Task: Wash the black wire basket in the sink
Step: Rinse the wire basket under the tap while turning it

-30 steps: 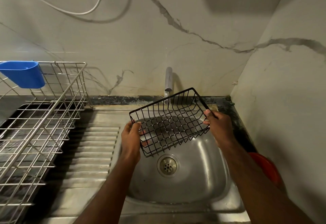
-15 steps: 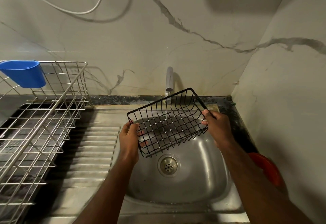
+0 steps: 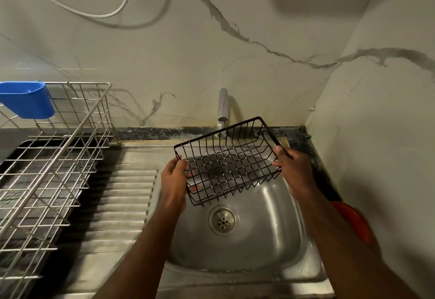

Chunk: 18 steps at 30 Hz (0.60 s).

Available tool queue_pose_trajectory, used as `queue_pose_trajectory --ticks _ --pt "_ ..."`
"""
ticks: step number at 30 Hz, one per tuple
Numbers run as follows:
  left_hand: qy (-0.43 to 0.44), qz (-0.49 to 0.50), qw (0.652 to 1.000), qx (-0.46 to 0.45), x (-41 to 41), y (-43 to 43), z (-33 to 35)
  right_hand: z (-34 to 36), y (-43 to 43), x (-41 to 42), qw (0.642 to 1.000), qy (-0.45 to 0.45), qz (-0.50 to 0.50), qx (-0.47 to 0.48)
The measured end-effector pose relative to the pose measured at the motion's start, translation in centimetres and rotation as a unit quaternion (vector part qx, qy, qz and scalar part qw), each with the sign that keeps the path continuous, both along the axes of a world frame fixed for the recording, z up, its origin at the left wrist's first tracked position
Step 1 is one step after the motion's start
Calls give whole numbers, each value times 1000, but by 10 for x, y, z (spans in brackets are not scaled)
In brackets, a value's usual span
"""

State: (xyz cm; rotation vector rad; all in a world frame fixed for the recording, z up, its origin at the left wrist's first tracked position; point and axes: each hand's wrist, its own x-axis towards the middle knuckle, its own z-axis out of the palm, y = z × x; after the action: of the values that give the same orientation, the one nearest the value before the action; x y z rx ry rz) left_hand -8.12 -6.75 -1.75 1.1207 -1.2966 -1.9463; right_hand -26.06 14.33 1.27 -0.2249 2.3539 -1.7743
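Head view: black wire basket (image 3: 229,160), rectangular thin-rod grid, tilted, held above steel sink (image 3: 277,228) under tap (image 3: 222,108). Left hand (image 3: 175,178) grips its 9 o'clock end, right hand (image 3: 294,169) its 3 o'clock end. Round drain (image 3: 222,220) at 6 o'clock.

Single head cam, wide-angle, facing fwd and down, close over sink (image 3: 277,247)

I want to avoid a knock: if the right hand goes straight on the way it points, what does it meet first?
Probably the wall behind the sink. The right hand, gripping the black wire basket, points up and away, right of the tap; depth is unclear.
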Motion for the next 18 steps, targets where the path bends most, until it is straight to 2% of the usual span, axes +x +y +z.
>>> queue_pose_trajectory --ticks 18 --pt "-18 -22 999 -15 -5 5 21 -8 7 -5 1000 -15 -5 7"
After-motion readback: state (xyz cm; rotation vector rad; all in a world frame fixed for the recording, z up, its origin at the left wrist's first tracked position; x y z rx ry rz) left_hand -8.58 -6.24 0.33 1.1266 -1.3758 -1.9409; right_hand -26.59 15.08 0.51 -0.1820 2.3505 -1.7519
